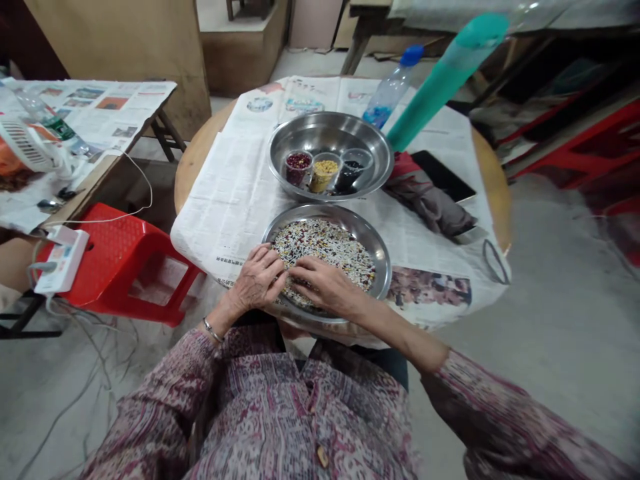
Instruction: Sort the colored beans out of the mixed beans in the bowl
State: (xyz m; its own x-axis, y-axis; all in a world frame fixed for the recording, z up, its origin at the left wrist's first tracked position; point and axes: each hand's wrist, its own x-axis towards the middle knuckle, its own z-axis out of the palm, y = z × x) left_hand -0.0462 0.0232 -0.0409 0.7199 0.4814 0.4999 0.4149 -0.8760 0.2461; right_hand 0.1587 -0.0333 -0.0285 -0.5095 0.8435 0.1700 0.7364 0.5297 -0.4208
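A round steel tray point(383, 263) in front of me holds a spread of mixed grains point(333, 250), mostly white with dark red, yellow and black ones. My left hand point(259, 279) is at the tray's left rim, its fingers curled inward; what they hold, if anything, is hidden. My right hand point(327, 287) reaches over the near side, fingers bent down at the grains, tips close to my left thumb. Behind the tray, a deeper steel bowl point(385, 150) holds a cup of dark red beans point(299, 167), a cup of yellow kernels point(325, 173) and a cup of black beans point(351, 170).
Newspaper point(220, 180) covers the round table point(493, 180). Beyond the bowl stand a plastic bottle point(393, 87) and a long green tube point(447, 80). A folded umbrella point(430, 197) and a black phone point(443, 175) lie right. A red stool point(120, 260) carries a power strip point(63, 260).
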